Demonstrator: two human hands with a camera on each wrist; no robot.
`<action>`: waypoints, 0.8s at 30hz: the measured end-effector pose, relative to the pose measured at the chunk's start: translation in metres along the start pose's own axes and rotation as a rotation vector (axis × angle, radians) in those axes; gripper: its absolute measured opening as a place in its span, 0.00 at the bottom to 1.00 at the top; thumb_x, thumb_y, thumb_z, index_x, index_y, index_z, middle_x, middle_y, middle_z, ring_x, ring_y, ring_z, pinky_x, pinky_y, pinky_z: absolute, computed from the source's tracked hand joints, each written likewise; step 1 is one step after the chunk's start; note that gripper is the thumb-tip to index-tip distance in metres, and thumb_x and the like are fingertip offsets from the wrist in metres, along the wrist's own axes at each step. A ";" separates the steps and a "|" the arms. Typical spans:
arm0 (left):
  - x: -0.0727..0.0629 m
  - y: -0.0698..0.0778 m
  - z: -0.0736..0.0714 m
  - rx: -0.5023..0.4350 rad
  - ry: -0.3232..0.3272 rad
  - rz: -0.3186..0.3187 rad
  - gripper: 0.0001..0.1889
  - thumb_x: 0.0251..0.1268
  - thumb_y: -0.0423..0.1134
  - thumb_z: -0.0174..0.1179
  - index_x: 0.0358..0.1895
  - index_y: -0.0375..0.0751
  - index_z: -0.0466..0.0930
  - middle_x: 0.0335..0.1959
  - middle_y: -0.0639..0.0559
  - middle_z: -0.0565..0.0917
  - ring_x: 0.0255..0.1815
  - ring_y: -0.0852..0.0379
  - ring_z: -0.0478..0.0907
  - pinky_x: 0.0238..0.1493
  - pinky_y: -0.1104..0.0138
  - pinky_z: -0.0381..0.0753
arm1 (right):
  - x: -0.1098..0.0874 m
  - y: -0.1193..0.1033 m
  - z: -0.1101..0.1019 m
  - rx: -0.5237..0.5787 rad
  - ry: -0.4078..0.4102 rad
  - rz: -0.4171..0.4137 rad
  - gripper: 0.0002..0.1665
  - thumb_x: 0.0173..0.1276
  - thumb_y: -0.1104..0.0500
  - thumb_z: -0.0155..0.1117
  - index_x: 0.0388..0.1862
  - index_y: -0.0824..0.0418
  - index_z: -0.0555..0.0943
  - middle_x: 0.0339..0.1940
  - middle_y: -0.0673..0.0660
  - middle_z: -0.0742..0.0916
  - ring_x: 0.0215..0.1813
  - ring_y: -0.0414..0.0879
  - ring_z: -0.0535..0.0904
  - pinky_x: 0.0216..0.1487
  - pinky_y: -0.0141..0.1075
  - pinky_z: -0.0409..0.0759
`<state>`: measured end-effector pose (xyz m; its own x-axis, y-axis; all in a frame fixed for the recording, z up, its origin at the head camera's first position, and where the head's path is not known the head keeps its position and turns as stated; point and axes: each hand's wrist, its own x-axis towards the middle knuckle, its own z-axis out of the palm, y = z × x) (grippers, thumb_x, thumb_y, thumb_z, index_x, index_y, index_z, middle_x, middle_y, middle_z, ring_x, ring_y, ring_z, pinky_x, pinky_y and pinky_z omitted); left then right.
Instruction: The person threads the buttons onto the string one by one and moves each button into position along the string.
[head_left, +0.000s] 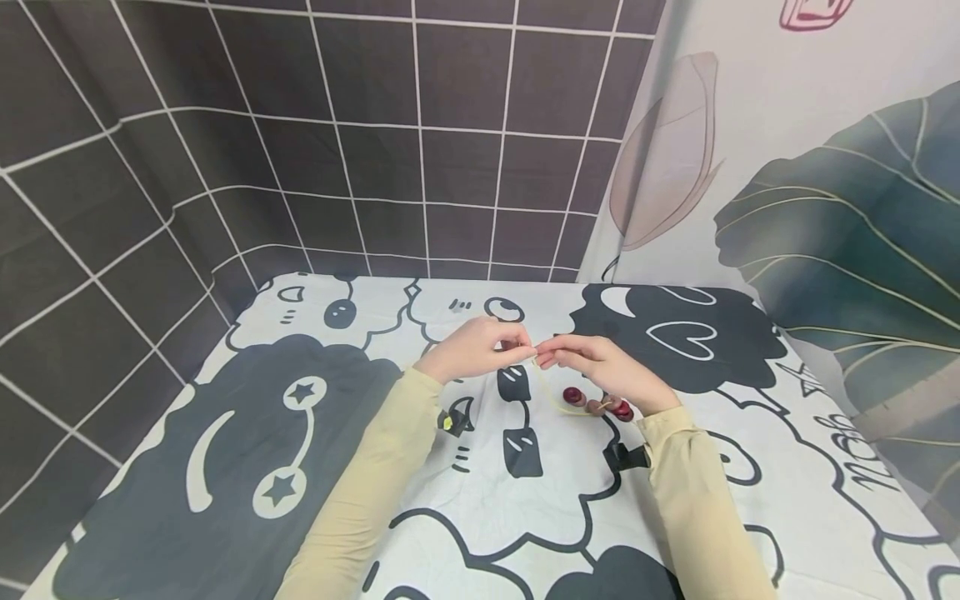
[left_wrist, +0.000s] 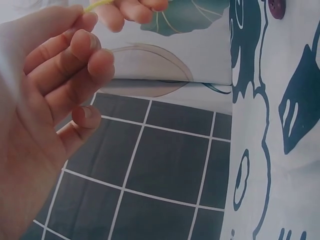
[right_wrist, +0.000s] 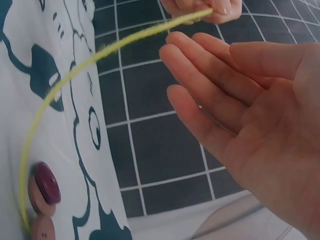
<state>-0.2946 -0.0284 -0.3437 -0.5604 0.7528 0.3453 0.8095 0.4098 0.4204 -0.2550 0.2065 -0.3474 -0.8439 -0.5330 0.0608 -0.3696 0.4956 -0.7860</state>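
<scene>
Between thumb and forefinger, my left hand (head_left: 483, 346) pinches one end of a yellow cord (right_wrist: 105, 51). From there the cord curves down in a loose arc to a small group of buttons on the cloth, below my right hand. Among them are a dark red button (right_wrist: 47, 182) and a brown button (right_wrist: 43, 228) with small holes. My right hand (head_left: 603, 367) is held up beside the left one, fingers extended with nothing in them. In the head view its fingertips overlap the left fingertips; the right wrist view shows the cord passing beyond them.
A white cloth (head_left: 480, 500) with dark cartoon prints covers the table. Behind it hangs a dark grid-patterned curtain (head_left: 457, 167), and a leaf-patterned one (head_left: 847, 233) is at the right. Small black pieces (head_left: 626, 457) show beside both wrists.
</scene>
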 end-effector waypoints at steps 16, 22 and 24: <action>0.000 0.001 0.007 0.097 0.091 0.077 0.05 0.65 0.43 0.61 0.34 0.48 0.83 0.21 0.60 0.82 0.24 0.57 0.70 0.30 0.76 0.63 | 0.003 -0.002 0.005 -0.017 0.044 0.069 0.10 0.71 0.49 0.58 0.38 0.53 0.82 0.21 0.49 0.77 0.31 0.47 0.75 0.39 0.34 0.72; 0.001 0.001 0.009 0.101 0.108 0.091 0.05 0.64 0.44 0.62 0.34 0.48 0.83 0.20 0.60 0.81 0.24 0.59 0.70 0.30 0.75 0.63 | 0.004 -0.001 0.005 -0.036 0.085 0.073 0.10 0.69 0.51 0.62 0.39 0.55 0.84 0.29 0.46 0.83 0.37 0.45 0.75 0.45 0.37 0.73; 0.002 0.000 0.010 0.106 0.110 0.101 0.05 0.64 0.44 0.62 0.34 0.48 0.83 0.20 0.60 0.80 0.24 0.60 0.69 0.30 0.75 0.63 | 0.004 -0.001 0.004 -0.042 0.094 0.067 0.10 0.69 0.52 0.62 0.38 0.56 0.85 0.30 0.47 0.83 0.39 0.44 0.75 0.47 0.38 0.73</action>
<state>-0.2932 -0.0217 -0.3517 -0.4868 0.7340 0.4735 0.8731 0.3917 0.2904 -0.2562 0.2007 -0.3485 -0.8994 -0.4318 0.0682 -0.3256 0.5575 -0.7637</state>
